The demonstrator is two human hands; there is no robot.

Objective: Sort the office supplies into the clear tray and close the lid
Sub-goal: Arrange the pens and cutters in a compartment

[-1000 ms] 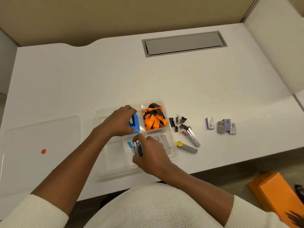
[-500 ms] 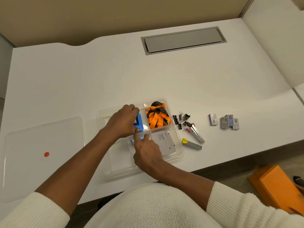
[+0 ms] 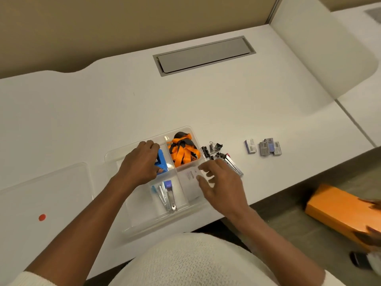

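Observation:
The clear tray (image 3: 144,226) sits at the desk's front edge. My left hand (image 3: 138,164) rests in a rear compartment, closed on a blue object (image 3: 161,162). Orange lanyards (image 3: 183,151) fill the rear right compartment. Two metal staplers (image 3: 168,195) lie in a front compartment, and a white card (image 3: 190,182) lies in the one beside it. My right hand (image 3: 220,184) hovers open over the tray's right edge, holding nothing. Right of the tray lie black binder clips (image 3: 212,149) and another stapler (image 3: 234,166), partly hidden by my fingers. The clear lid (image 3: 45,195) lies flat at the left.
Small staple boxes (image 3: 250,146) (image 3: 270,146) lie on the desk further right. A grey cable hatch (image 3: 204,55) is set into the desk at the back. An orange box (image 3: 342,211) lies on the floor at the right.
My right hand has let go of a stapler in the front compartment and moved right, opening over the tray's right edge. My left hand has stayed on the blue object.

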